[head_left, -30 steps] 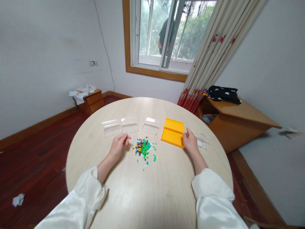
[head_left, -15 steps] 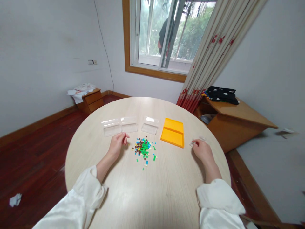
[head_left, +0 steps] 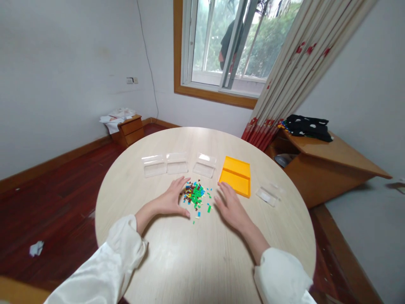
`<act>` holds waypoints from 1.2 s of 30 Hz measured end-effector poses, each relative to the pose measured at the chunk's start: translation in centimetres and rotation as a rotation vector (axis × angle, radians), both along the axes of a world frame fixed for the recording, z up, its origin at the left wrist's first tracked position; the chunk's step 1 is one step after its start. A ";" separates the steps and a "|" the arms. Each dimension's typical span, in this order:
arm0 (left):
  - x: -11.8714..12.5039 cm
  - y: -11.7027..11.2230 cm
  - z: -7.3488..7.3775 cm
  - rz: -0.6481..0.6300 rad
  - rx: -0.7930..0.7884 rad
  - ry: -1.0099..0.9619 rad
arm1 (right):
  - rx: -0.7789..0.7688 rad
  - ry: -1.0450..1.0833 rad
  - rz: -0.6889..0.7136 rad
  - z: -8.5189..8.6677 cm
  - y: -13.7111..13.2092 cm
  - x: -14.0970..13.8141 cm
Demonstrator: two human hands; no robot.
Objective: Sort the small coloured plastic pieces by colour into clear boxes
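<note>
A small heap of tiny coloured bricks (head_left: 196,195), green, brown, blue and yellow, lies in the middle of the round pale wooden table (head_left: 202,249). My left hand (head_left: 172,199) lies flat on the table at the heap's left side, fingers stretched out, holding nothing. My right hand (head_left: 230,205) lies flat at the heap's right side, fingers out, also holding nothing. An open yellow box (head_left: 236,181) sits just beyond my right hand. Three clear plastic trays (head_left: 154,166) (head_left: 176,163) (head_left: 205,165) stand in a row behind the heap.
A flat clear plastic piece (head_left: 268,195) lies right of the yellow box. A low wooden desk (head_left: 329,160) with black cloth stands at the right, a small cabinet (head_left: 129,128) at the back left. A person (head_left: 230,40) stands outside the window.
My right hand let go of the clear piece at the right and swung in beside the bricks. My left hand opened from a loose curl and slid right to the heap.
</note>
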State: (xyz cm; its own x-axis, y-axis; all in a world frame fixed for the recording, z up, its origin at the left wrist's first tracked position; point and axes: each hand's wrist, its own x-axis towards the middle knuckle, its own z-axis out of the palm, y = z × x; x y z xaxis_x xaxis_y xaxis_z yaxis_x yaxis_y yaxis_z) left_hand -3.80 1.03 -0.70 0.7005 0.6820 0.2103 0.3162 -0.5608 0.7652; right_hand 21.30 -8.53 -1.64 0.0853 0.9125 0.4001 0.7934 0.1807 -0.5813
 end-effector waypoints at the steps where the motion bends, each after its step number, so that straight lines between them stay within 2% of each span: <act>1: 0.1 -0.1 -0.3 -0.038 0.038 0.078 | -0.056 0.006 0.050 -0.7 0.1 -1.2; 4: 0.9 -0.2 -1.1 -0.042 0.127 0.204 | -0.171 0.026 0.107 -2.4 1.0 -3.5; 6: 1.8 -0.1 -1.4 -0.023 0.157 0.229 | -0.193 0.019 0.112 -2.7 2.0 -4.4; 9: 2.9 -0.1 -1.4 -0.035 0.161 0.213 | -0.201 0.010 0.141 -2.4 3.3 -5.5; 13: 3.3 -0.3 -1.4 -0.081 0.134 0.041 | -0.164 0.063 0.239 -1.4 4.0 -6.6; 18: 2.7 -0.8 -1.5 -0.048 0.043 -0.107 | -0.129 0.309 0.274 -0.6 3.1 -6.5; 24: 2.6 -1.5 -1.3 -0.011 -0.059 -0.187 | -0.159 0.675 0.296 -0.6 2.9 -6.1; 27: 2.8 -1.4 -1.3 0.004 -0.111 -0.232 | -0.165 0.730 0.338 -0.1 2.9 -5.9; 29: 2.8 -1.2 -1.4 0.011 -0.147 -0.270 | -0.183 0.631 0.394 0.5 2.5 -5.8; 32: 2.7 -0.8 -1.4 0.023 -0.227 -0.349 | -0.257 0.282 0.447 1.5 1.7 -5.9; 36: 2.5 -0.3 -1.4 0.101 -0.347 -0.439 | -0.334 -0.115 0.440 1.4 0.8 -6.7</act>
State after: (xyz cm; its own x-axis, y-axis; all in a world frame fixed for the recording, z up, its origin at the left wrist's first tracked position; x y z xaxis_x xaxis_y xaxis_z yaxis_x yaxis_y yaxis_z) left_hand -1.34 0.77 -2.08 0.5258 0.8219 0.2190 -0.0345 -0.2366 0.9710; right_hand 14.64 -7.72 -0.24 -0.3594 0.9307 0.0677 0.7464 0.3302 -0.5778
